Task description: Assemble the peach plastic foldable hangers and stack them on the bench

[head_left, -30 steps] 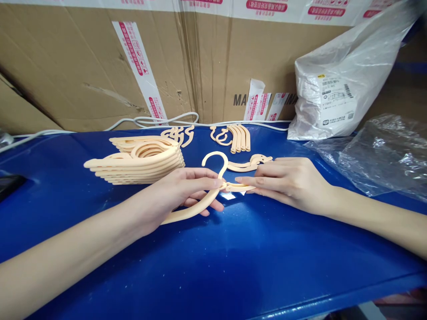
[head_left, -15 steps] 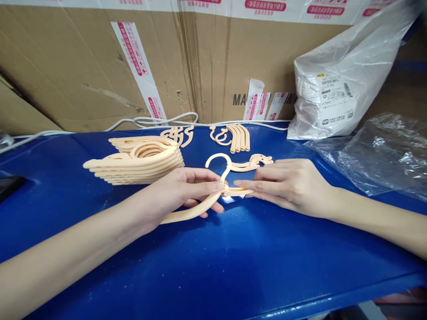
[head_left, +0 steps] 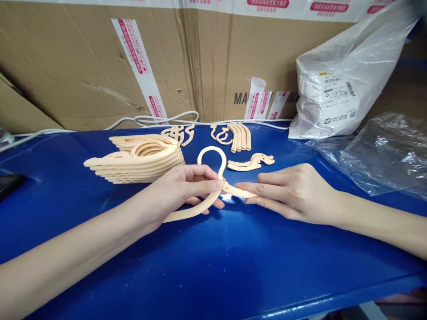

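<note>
My left hand (head_left: 182, 189) is closed on a peach plastic hanger arm with its hook (head_left: 213, 156) standing up above the fingers. My right hand (head_left: 287, 191) pinches a second peach hanger arm (head_left: 240, 193), whose inner end meets the hook piece between my two hands. Both hands rest low over the blue table (head_left: 213, 258). A pile of finished peach hangers (head_left: 136, 162) lies just left of my left hand.
Loose peach parts lie behind the hands: two arms (head_left: 251, 162), a row of arms with hooks (head_left: 235, 135) and small hooks (head_left: 180, 132). A white cable (head_left: 160, 120) runs along cardboard boxes (head_left: 100, 66). A white plastic bag (head_left: 336, 84) and clear bags (head_left: 387, 151) sit at right.
My right hand has slid a little toward me with its arm piece, uncovering the two loose arms behind it. The hook has tipped slightly left. My left hand stays in place.
</note>
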Tool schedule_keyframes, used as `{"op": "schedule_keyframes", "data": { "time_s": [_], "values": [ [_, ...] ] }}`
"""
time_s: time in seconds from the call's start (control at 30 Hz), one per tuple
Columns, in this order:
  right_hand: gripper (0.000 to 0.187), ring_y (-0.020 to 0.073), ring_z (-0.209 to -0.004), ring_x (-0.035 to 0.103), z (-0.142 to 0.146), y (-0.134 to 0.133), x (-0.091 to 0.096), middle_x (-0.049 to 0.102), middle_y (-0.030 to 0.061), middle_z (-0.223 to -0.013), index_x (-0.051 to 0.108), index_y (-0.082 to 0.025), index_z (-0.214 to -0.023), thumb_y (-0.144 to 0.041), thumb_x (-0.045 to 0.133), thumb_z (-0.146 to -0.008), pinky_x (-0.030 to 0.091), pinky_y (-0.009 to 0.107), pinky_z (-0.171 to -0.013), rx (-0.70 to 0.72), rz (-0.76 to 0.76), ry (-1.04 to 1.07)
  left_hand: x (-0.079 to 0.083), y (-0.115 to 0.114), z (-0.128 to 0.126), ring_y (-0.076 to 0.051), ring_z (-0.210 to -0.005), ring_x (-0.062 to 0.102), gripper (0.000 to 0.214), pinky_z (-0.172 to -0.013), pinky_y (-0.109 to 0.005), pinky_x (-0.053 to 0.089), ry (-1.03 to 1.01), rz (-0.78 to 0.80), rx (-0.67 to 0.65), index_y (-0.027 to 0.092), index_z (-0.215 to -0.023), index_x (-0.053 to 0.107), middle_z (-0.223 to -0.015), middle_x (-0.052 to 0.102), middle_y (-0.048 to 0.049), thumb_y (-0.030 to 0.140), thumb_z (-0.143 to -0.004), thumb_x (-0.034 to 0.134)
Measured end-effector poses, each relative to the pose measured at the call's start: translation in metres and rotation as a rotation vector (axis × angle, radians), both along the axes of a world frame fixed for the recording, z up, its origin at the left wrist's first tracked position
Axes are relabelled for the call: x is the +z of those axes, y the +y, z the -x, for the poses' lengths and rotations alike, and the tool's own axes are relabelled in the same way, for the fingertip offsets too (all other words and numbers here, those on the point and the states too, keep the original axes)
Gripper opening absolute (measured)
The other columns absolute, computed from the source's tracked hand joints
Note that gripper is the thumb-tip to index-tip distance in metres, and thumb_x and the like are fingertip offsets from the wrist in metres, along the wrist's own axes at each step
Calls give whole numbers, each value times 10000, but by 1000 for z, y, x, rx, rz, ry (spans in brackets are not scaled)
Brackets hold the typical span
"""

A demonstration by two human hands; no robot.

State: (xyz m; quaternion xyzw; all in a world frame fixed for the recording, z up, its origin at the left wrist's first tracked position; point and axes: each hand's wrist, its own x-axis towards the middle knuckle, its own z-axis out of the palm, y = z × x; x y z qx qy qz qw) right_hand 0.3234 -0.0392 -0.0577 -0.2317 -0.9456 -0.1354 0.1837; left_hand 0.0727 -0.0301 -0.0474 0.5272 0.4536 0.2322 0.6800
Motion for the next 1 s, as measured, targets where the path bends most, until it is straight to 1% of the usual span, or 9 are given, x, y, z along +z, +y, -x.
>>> {"op": "schedule_keyframes", "data": {
  "time_s": [0.13,0.33,0.53,0.67,0.73,0.8,0.9,0.93,1.0],
  "values": [
    [325,110,-586,653,0,-2,-1,693,-6,-725,670,-169,-1219,-314,467,-1010,365,247,-472,-26,52,-5,1,-1,-1,-97,-659,700,132,-568,-113,514,-12,-14,18,174,-804,647,-713,730,6,270,-814,738],
    [343,118,-650,698,1,-3,0,740,21,-819,653,-178,-1251,-318,439,-1022,433,214,-526,-45,182,-15,1,-2,-2,-100,-600,683,129,-529,-120,503,9,-31,9,167,-805,602,-623,701,5,256,-868,672],
    [360,142,-737,725,0,-2,0,766,42,-924,653,-173,-1257,-338,438,-1020,498,224,-604,-62,249,-10,-1,-2,-3,-114,-616,697,159,-523,-158,509,14,-62,-26,169,-791,554,-835,745,-14,261,-878,650],
    [353,132,-735,715,-2,1,-1,758,38,-911,644,-185,-1275,-329,454,-1014,470,217,-586,-60,257,-14,-2,-3,-4,-115,-615,679,180,-546,-188,514,37,-103,-50,175,-792,530,-816,732,-13,293,-885,629],
    [353,122,-702,697,-3,3,-1,750,33,-859,645,-184,-1272,-335,463,-1010,438,216,-560,-50,246,-20,-5,-4,-5,-109,-570,645,193,-524,-201,498,72,-178,-85,180,-792,514,-782,717,-11,322,-897,592],
    [347,112,-663,669,-4,6,-1,743,20,-817,653,-192,-1259,-348,476,-1005,413,220,-546,-26,235,-14,-8,-7,-6,-91,-513,588,219,-500,-196,454,164,-328,-120,187,-797,505,-734,688,5,363,-921,541],
    [316,126,-701,662,-6,12,1,747,18,-841,691,-201,-1176,-377,506,-990,427,240,-598,25,238,8,-10,-13,-7,-74,-485,505,234,-489,-192,373,366,-610,-161,199,-823,505,-671,627,40,381,-963,457],
    [311,136,-728,665,-6,13,2,747,23,-851,703,-196,-1134,-397,523,-979,434,250,-622,34,236,22,-11,-15,-7,-76,-485,482,227,-487,-196,346,415,-686,-181,204,-830,501,-641,595,51,373,-969,442],
    [321,158,-772,664,-7,16,3,742,38,-865,708,-184,-1071,-443,562,-948,443,271,-664,39,226,49,-11,-17,-7,-83,-480,437,218,-479,-207,294,469,-784,-226,209,-831,492,-578,517,70,373,-967,447]
  ]
}}
